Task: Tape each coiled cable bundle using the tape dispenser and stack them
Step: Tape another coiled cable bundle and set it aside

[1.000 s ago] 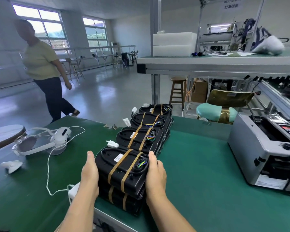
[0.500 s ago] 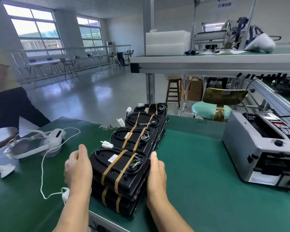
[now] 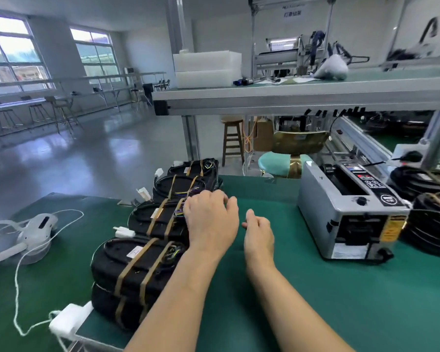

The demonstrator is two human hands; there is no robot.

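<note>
Left hand (image 3: 211, 219) hides part of the taped bundles (image 3: 160, 219).

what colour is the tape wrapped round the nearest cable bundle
Tan-brown, in two strips across the nearest black cable bundle, seen in the head view.

Black cable bundles (image 3: 137, 265) wore 2 tan tape bands each; the table (image 3: 315, 301) was green, the tape dispenser (image 3: 351, 214) grey.

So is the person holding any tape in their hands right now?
No, the left hand and the right hand are both open and empty above the green table.
</note>
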